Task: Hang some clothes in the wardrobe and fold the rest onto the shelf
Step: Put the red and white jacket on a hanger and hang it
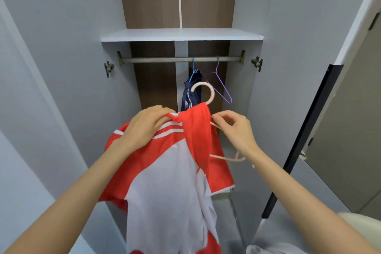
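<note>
A red and white shirt (pixel 165 181) with white shoulder stripes hangs partly on a pale pink hanger (pixel 206 90), whose hook rises above the collar. My left hand (pixel 144 128) grips the shirt's left shoulder near the collar. My right hand (pixel 233 128) pinches the hanger's bare right arm, which sticks out of the red fabric. Both hands are in front of the open wardrobe, below the metal rail (pixel 181 59). The hanger's left arm is hidden inside the shirt.
On the rail hang a blue hanger with a dark navy garment (pixel 191 95) and an empty purple hanger (pixel 222 86). A white shelf (pixel 181 35) sits above the rail. Wardrobe doors (pixel 51 47) stand open on both sides. White cloth (pixel 274 248) lies at the bottom right.
</note>
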`<control>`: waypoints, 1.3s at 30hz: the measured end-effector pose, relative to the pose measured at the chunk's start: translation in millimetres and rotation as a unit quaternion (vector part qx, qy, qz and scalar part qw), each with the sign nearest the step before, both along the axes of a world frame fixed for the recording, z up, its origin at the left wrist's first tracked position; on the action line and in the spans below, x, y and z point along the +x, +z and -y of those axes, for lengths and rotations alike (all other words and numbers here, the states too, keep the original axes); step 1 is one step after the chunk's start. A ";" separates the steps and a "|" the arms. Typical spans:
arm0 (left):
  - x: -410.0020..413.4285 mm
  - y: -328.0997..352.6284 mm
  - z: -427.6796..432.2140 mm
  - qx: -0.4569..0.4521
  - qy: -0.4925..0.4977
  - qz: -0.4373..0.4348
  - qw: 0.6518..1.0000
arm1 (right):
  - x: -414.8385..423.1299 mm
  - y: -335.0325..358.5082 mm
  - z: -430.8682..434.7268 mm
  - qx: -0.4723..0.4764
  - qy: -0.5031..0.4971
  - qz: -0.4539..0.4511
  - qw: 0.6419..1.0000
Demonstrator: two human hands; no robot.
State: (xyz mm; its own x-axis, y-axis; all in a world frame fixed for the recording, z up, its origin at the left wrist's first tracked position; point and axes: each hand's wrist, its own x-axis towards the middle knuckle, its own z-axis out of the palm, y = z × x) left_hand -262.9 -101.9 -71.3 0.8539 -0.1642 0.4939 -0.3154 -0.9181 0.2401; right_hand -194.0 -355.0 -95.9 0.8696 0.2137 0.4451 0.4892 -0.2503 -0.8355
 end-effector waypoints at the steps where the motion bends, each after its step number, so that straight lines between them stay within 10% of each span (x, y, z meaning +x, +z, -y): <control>1: -0.1 -1.8 -5.7 -0.026 0.014 0.001 1.000 | 4.1 -9.2 4.9 0.009 -0.045 0.014 0.999; 16: -7.8 12.0 -35.1 -0.122 0.125 0.098 0.980 | 30.5 -90.9 -13.7 0.265 -0.029 -0.401 0.876; 25: -12.9 27.7 -53.9 -0.218 0.134 0.104 0.961 | 20.8 -109.5 -58.5 -0.031 0.221 -0.320 0.921; 29: -11.8 35.8 -48.8 -0.253 0.114 0.106 0.955 | 17.4 -120.9 -79.1 0.024 0.183 -0.363 0.913; 34: -9.5 35.2 -48.9 -0.297 0.107 0.098 0.944 | 21.1 -137.7 -86.4 0.193 0.132 -0.518 0.823; 39: -14.7 19.2 -64.5 -0.301 0.124 0.036 0.945 | 52.5 -109.4 -51.4 0.232 -0.038 -0.379 0.895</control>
State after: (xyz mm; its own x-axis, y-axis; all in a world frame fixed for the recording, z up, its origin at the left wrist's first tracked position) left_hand -277.6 -37.4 -52.1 0.7901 0.3661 0.4916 -0.1437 -0.6691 0.7292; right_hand -141.5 -303.6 -205.3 0.9635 0.0860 -0.2534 -0.2659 0.2014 -0.9427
